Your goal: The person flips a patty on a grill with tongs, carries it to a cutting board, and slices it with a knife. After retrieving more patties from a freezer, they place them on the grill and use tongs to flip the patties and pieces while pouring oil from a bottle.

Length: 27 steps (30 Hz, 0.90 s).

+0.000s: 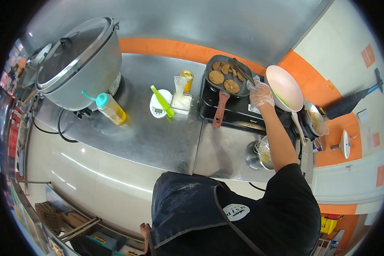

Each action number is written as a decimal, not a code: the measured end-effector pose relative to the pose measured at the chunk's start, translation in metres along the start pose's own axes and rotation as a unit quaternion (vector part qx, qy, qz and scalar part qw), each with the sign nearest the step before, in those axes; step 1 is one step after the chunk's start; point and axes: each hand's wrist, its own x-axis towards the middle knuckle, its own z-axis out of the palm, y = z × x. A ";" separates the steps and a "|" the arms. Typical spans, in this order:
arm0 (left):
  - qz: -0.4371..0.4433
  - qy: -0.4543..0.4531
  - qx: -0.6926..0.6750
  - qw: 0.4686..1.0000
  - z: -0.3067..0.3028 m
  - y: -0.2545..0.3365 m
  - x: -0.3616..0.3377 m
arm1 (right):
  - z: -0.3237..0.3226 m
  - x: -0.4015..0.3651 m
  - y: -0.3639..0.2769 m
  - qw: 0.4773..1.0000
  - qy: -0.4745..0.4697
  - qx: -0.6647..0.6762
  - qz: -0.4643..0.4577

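Had the right hand (260,91), in a clear plastic glove, wrapped firmly round a pair of dark tongs (242,70), upper right of centre! Slanted them up and to the left, right over the corner of the square frying pan (242,91), near the top of the frame. Couldn't tell whether the tips touched any food, not from that angle! Counted two big round browned patties (216,77) in there, with smaller browned pieces (225,68) clustered above and to the right. Saw the reddish-brown handle (221,110) pointing down the frame, past the edge of the black stove (239,121). Had a pale pink pan (281,81) just right of the glove, tilted, with a bright green utensil (280,97) inside.

Down to the lower left of centre: had the left hand (145,230) hanging beside the dark apron (179,209), fingers loosely curled. Couldn't tell whether anything sat in that grasp!

Spotted a whisk (261,149) in a metal bowl (267,163) below the stove. Found a white scale (156,110) mid-frame under a lime-green utensil (162,101), beside a clear container (180,112) and a gold tin (186,79). Picked out a teal-capped bottle (112,110) at left, next to a huge rice cooker (91,64).
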 end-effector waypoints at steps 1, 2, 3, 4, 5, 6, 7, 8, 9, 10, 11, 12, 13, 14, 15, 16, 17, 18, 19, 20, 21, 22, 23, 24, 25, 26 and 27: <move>0.000 -0.001 0.000 1.000 0.000 -0.001 0.000 | -0.016 0.000 -0.006 0.998 -0.044 0.011 0.033; 0.005 -0.020 0.023 1.000 -0.001 0.000 0.002 | -0.027 -0.002 -0.009 0.994 -0.088 0.021 0.068; 0.010 -0.038 0.047 0.998 -0.002 0.001 0.004 | -0.014 -0.001 -0.004 0.993 -0.089 0.021 0.071; 0.012 -0.039 0.048 0.998 -0.002 0.002 0.005 | 0.007 0.003 0.003 0.998 -0.064 -0.003 0.010; -0.003 -0.028 0.042 0.999 -0.001 0.005 0.004 | 0.019 0.005 0.008 0.998 -0.038 -0.026 -0.050; -0.019 -0.017 0.037 0.999 -0.001 0.006 0.003 | 0.012 0.002 0.006 0.995 -0.037 -0.031 -0.089; -0.019 -0.017 0.037 0.999 -0.002 0.008 0.002 | 0.005 -0.003 0.003 0.995 -0.037 -0.030 -0.088; -0.018 -0.017 0.042 0.999 -0.002 0.009 0.003 | -0.009 -0.008 -0.004 0.999 -0.012 0.040 -0.021; -0.017 -0.018 0.046 0.999 -0.003 0.010 0.003 | -0.016 -0.010 -0.008 0.993 0.013 0.111 0.046; -0.017 -0.018 0.046 0.999 -0.002 0.011 0.003 | -0.010 -0.007 -0.006 0.993 0.013 0.111 0.047; -0.014 -0.012 0.049 0.999 0.000 0.011 0.004 | -0.006 -0.005 -0.005 0.997 0.000 0.074 0.016; -0.010 -0.007 0.053 0.999 0.001 0.010 0.005 | -0.003 -0.004 -0.003 0.999 -0.015 0.037 -0.014; -0.008 -0.008 0.054 0.998 0.002 0.009 0.006 | 0.001 -0.002 -0.001 0.999 -0.016 0.036 -0.012; -0.006 -0.014 0.057 0.998 -0.002 0.013 0.004 | -0.008 0.000 -0.008 0.996 -0.062 0.067 0.021; -0.004 -0.020 0.060 0.998 -0.005 0.011 0.005 | -0.012 0.001 -0.013 0.988 -0.108 0.097 0.053; -0.004 -0.019 0.061 0.998 -0.006 0.010 0.007 | 0.027 0.002 -0.003 0.999 -0.011 0.039 0.002; 0.015 -0.015 0.052 0.998 -0.003 0.009 0.012 | 0.048 0.008 0.001 0.999 -0.010 0.040 0.000; 0.035 -0.011 0.042 0.998 -0.003 0.008 0.013 | 0.063 0.013 0.004 0.996 -0.012 0.080 0.037; 0.034 -0.010 0.042 0.998 -0.004 0.007 0.013 | 0.069 0.016 0.005 0.990 -0.014 0.119 0.075; 0.013 -0.025 0.044 0.999 -0.005 0.006 0.013 | 0.066 0.016 0.004 0.990 -0.014 0.119 0.075; -0.008 -0.040 0.047 0.998 -0.004 0.007 0.015 | 0.062 0.015 0.005 0.990 -0.037 0.108 0.086; -0.007 -0.041 0.047 0.998 -0.003 0.006 0.015 | 0.058 0.013 0.006 0.989 -0.061 0.097 0.097; -0.020 -0.038 0.046 0.998 -0.004 0.008 0.013 | 0.048 0.009 0.004 0.989 -0.061 0.096 0.098; -0.034 -0.035 0.046 0.998 -0.004 0.008 0.012 | 0.033 0.003 0.000 0.997 -0.033 0.046 0.052; -0.035 -0.035 0.045 0.998 -0.003 0.009 0.012 | 0.020 0.000 -0.003 1.000 -0.004 -0.005 0.006; -0.028 -0.038 0.040 0.998 -0.003 0.009 0.012 | 0.014 0.001 -0.004 1.000 -0.004 -0.006 0.005; -0.021 -0.040 0.034 0.998 -0.003 0.009 0.012 | 0.009 0.003 -0.006 1.000 -0.021 0.002 0.015</move>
